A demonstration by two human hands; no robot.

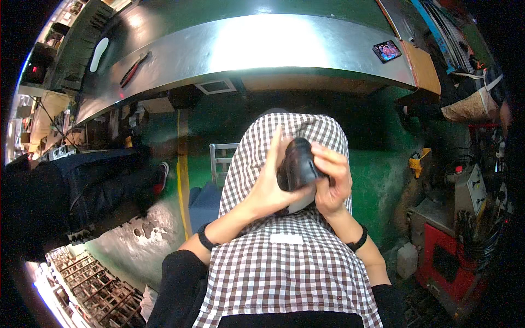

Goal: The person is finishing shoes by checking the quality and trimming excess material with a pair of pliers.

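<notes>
A black, shiny shoe is held above my lap, its rounded end pointing away from me. My left hand grips it from the left side, with the thumb across the near part and the fingers stretched up along the far side. On the right, my right hand has its bent fingers closed on the shoe's edge. A pale patch shows under the shoe near my palms; I cannot tell what it is. Some blur covers both hands. Beneath them, a brown-and-white checked apron covers my lap.
Ahead runs a metal worktable carrying a white insole, red-handled pliers and a phone. A cardboard box stands at its right end. Another person's dark-clothed leg is at left; a red-and-grey machine stands at right.
</notes>
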